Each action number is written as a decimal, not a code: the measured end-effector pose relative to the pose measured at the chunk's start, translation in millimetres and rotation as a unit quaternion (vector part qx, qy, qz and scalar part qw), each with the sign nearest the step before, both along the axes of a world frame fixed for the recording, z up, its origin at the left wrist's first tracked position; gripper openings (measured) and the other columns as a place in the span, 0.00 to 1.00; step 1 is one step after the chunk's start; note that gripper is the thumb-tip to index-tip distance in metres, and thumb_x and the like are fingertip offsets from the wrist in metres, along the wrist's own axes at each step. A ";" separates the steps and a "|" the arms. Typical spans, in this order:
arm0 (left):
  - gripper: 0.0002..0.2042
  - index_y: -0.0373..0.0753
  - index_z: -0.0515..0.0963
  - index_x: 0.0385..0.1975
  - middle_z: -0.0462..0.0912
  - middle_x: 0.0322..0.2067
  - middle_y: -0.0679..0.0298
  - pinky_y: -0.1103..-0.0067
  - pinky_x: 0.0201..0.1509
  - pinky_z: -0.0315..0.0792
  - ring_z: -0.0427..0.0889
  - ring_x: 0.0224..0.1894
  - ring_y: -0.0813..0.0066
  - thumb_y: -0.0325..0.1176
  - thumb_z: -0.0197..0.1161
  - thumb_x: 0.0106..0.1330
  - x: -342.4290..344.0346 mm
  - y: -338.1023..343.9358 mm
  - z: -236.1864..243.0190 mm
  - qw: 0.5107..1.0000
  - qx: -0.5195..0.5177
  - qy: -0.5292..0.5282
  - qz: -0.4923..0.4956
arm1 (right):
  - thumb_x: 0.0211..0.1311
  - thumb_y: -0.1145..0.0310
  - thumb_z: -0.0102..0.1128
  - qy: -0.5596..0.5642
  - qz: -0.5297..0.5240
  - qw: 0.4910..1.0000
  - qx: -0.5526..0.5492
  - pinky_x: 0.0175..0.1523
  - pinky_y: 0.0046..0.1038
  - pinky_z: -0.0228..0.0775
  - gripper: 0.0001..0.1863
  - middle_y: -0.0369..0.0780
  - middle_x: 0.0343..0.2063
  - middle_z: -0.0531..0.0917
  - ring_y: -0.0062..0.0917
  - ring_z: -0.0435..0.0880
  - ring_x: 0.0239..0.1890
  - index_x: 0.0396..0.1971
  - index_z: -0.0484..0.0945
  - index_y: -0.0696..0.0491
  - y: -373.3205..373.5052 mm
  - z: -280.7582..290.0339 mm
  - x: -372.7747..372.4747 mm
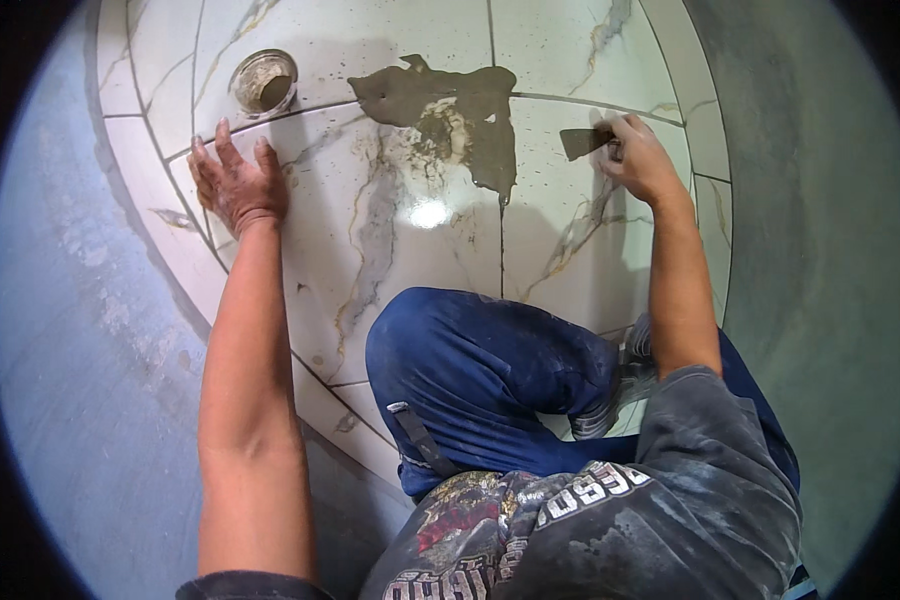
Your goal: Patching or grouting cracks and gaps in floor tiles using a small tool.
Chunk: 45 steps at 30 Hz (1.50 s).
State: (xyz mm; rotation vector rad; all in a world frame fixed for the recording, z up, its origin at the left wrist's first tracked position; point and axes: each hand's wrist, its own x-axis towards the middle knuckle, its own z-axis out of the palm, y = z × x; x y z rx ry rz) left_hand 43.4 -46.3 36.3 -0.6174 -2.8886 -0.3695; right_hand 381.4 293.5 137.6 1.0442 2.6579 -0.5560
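A small flat-bladed metal scraper [582, 142] rests blade-down on glossy white marble-look floor tiles [370, 260], gripped in the right hand [638, 160], fingers closed round its handle, blade pointing left toward a dark grey patch of wet grout paste [450, 110] smeared across the jct of two tile joints. The patch sits just beside the blade, not touching it. The left hand [235, 180] lies open, palm down and fingers spread, flat on the tile well apart to the left, bracing the person's wt. Above it, near the top edge, a round floor drain opening [263, 80] w/ a metal rim sits set into the tile. The person crouches on the tiles, blue-trousered knee [470, 370] between the arms, grey printed sweatshirt [620, 520] at bottom. Bare grey concrete walls [70, 330] curve at both sides.

Risks, as judged: paste looks thick and could dry on the glazed face, leaving haze; a steep blade angle may scratch the gloss; loose paste pushed left could reach the drain.
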 end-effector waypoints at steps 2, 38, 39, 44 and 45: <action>0.32 0.57 0.59 0.68 0.50 0.71 0.53 0.55 0.74 0.43 0.47 0.73 0.51 0.59 0.50 0.64 2.7 4.6 -2.5 1.000 -0.005 -0.003 0.004 | 0.44 0.76 0.71 0.017 0.018 1.000 0.011 0.52 0.35 0.72 0.21 0.44 0.42 0.79 0.41 0.78 0.47 0.42 0.78 0.57 13.8 -6.3 10.4; 0.33 0.61 0.60 0.69 0.50 0.72 0.56 0.55 0.73 0.41 0.48 0.74 0.56 0.62 0.47 0.64 -1.2 -1.7 -2.3 1.000 0.000 -0.014 -0.005 | 0.66 0.70 0.57 0.094 -0.001 0.955 -0.280 0.43 0.20 0.68 0.10 0.32 0.32 0.80 0.15 0.75 0.34 0.42 0.80 0.58 5.0 -29.1 -173.9; 0.33 0.61 0.60 0.69 0.50 0.72 0.56 0.55 0.73 0.41 0.48 0.74 0.56 0.62 0.47 0.64 -0.8 -1.5 -2.8 1.000 0.001 -0.015 -0.004 | 0.66 0.70 0.57 0.093 0.015 0.955 -0.281 0.43 0.20 0.69 0.10 0.32 0.31 0.80 0.15 0.75 0.34 0.42 0.80 0.58 -1.2 -28.7 -180.9; 0.33 0.60 0.60 0.69 0.51 0.71 0.56 0.56 0.73 0.41 0.49 0.74 0.56 0.63 0.46 0.64 0.7 0.0 -1.3 1.000 0.003 -0.015 -0.005 | 0.66 0.69 0.56 0.116 0.080 0.946 -0.291 0.44 0.21 0.70 0.10 0.33 0.30 0.81 0.16 0.77 0.34 0.41 0.80 0.58 -11.1 -32.0 -199.3; 0.33 0.60 0.60 0.69 0.51 0.71 0.56 0.56 0.73 0.41 0.49 0.74 0.56 0.63 0.46 0.64 1.1 0.7 -0.3 1.000 0.000 -0.014 -0.003 | 0.66 0.70 0.56 0.129 0.107 0.954 -0.250 0.45 0.21 0.71 0.09 0.34 0.31 0.82 0.16 0.77 0.34 0.40 0.80 0.59 -7.5 -26.1 -200.0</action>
